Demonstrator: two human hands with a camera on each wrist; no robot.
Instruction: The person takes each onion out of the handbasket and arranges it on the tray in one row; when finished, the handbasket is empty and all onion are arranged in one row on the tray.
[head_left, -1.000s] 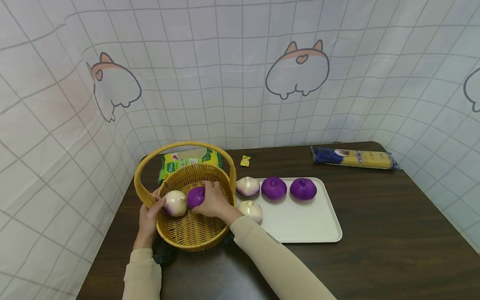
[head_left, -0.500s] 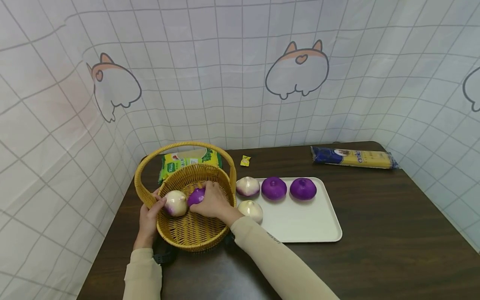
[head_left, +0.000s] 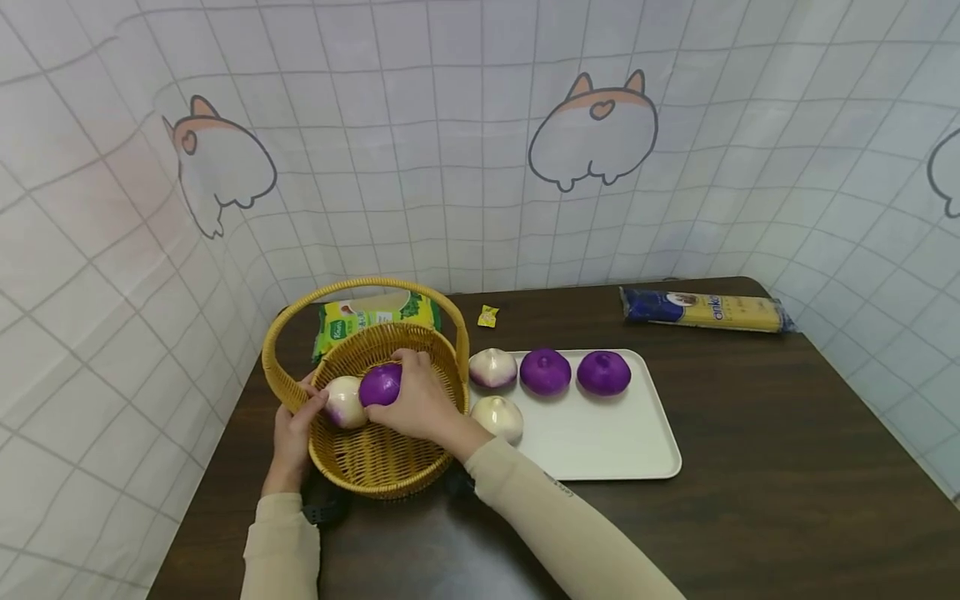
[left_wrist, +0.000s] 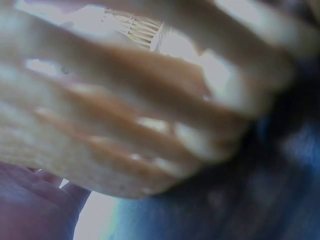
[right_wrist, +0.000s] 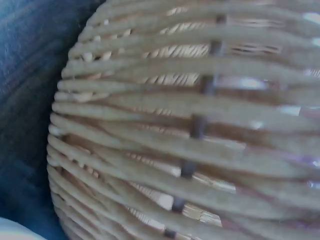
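In the head view, a yellow wicker basket with a tall arched handle stands at the left. My left hand grips its left rim, with the thumb on the inner side. Inside the basket my right hand holds a purple onion against a white onion with a purple tinge. The left wrist view is blurred; basket weave fills it, with part of the left hand at the lower left. Only the basket's outer wall blocks the right wrist view, hiding the right hand.
A white tray to the right bears two purple onions and two whitish ones. Behind the basket lies a green and yellow Knorr bag. A small yellow packet and a pasta pack lie along the back of the table.
My right hand has moved the purple onion left, up against the white onion. The left hand keeps its grip on the basket. The head view has shifted slightly.
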